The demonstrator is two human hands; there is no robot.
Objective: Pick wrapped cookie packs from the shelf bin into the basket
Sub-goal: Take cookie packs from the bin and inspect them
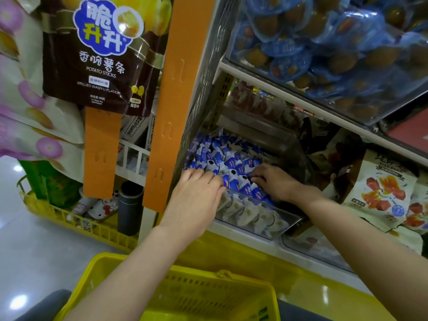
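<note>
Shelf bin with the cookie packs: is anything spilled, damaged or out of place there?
Nothing stands out. The wrapped cookie packs lie loosely heaped inside the clear shelf bin, none over its front wall. The left hand and right hand touch the heap.

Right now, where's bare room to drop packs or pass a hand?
The basket floor is bare inside its yellow rim. The bin is crowded: cookie packs fill it, left hand and right hand at its front edge.

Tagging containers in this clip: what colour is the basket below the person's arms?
The basket is yellow, with slotted walls; the head view shows it.
</note>
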